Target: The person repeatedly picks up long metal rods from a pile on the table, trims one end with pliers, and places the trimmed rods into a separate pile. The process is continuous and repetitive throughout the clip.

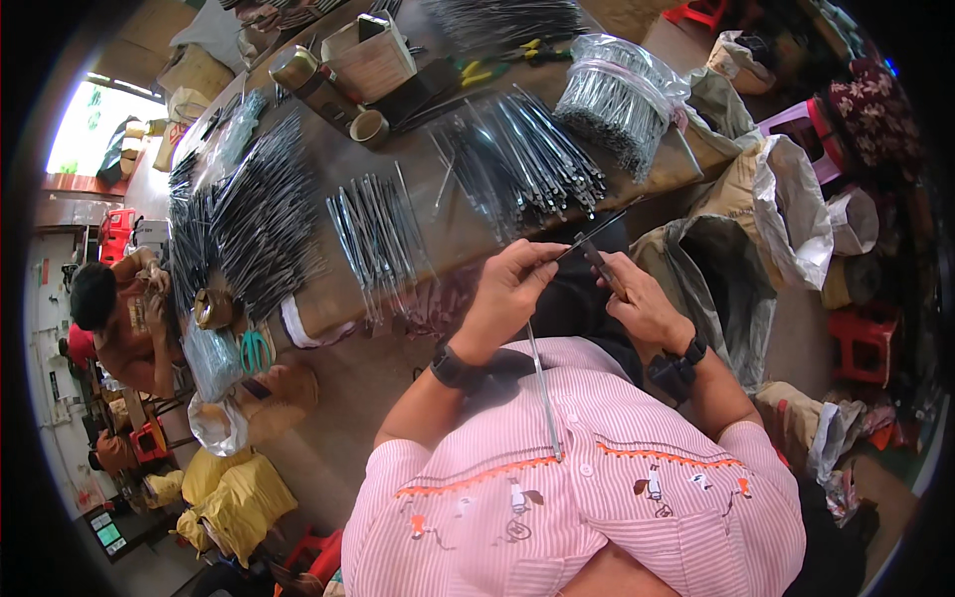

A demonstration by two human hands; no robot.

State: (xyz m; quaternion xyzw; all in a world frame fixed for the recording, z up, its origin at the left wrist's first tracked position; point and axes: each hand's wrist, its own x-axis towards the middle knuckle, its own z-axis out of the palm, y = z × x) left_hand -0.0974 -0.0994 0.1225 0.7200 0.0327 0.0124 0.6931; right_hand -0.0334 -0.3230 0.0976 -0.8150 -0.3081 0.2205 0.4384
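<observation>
In front of my chest, my left hand [509,291] pinches a thin metal strip [543,383] between thumb and fingers. The strip's silvery length hangs below that hand, along my striped shirt. A slim dark piece [609,223] slants up from my fingertips toward the table edge; whether it belongs to the same strip I cannot tell. My right hand [645,303] is closed around a flat, dark tool [604,271], whose exact kind is unclear. Its tip is close to my left fingertips. Just beyond lies a pile of shiny metal strips [532,159] on the table.
More strip piles [373,234] cover the table [353,159]. A plastic-wrapped bundle [622,99], yellow-handled pliers [477,75], a tape roll [369,127] and an open carton [370,62] share it. Open sacks [711,289] stand at right. Another person [129,313] sits at far left.
</observation>
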